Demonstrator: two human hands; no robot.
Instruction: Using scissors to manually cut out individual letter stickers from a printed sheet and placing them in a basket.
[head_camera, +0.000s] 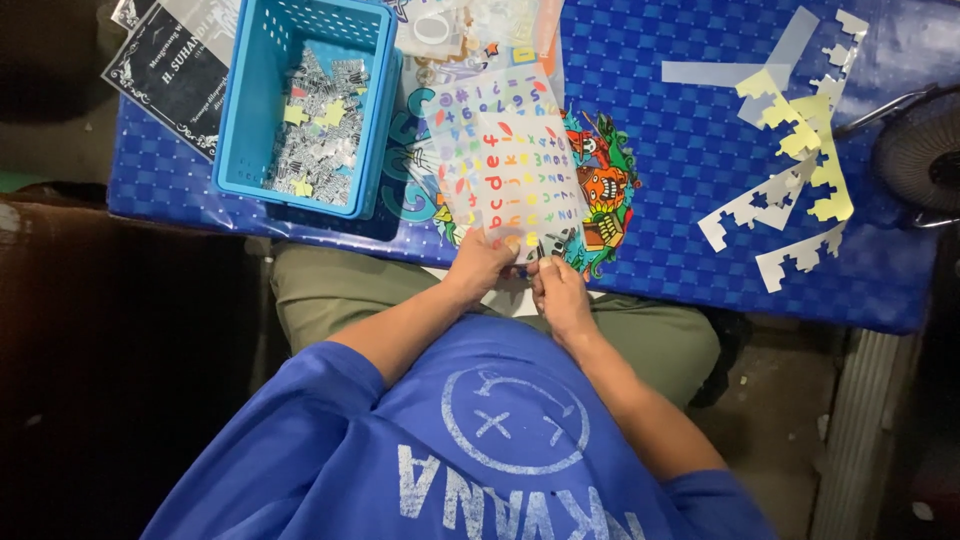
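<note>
The blue checked plastic-covered worktop (680, 150) runs across the top of the view, with the seated person in a blue printed shirt (480, 440) below it at 6 o'clock. At 11 o'clock on the worktop stands a light blue slotted plastic basket (262, 90), part filled with small black-and-white and yellow cut pieces (318, 130). Toward 2 o'clock lie loose white, grey and yellow notched backing strips (795, 160), spread apart from everything else. In the centre, reaching from 12 o'clock down to the worktop's near edge, lies a clear plastic sheet of coloured letter and number stickers (505, 150), over a bright cartoon picture (600, 185).

The left hand (480, 265) grips the sheet's near edge, thumb on top. The right hand (560, 290), just beside it at the same edge, has its fingertips drawn together on a small dark-and-white piece (548, 245); how firmly it is pinched I cannot tell.
</note>
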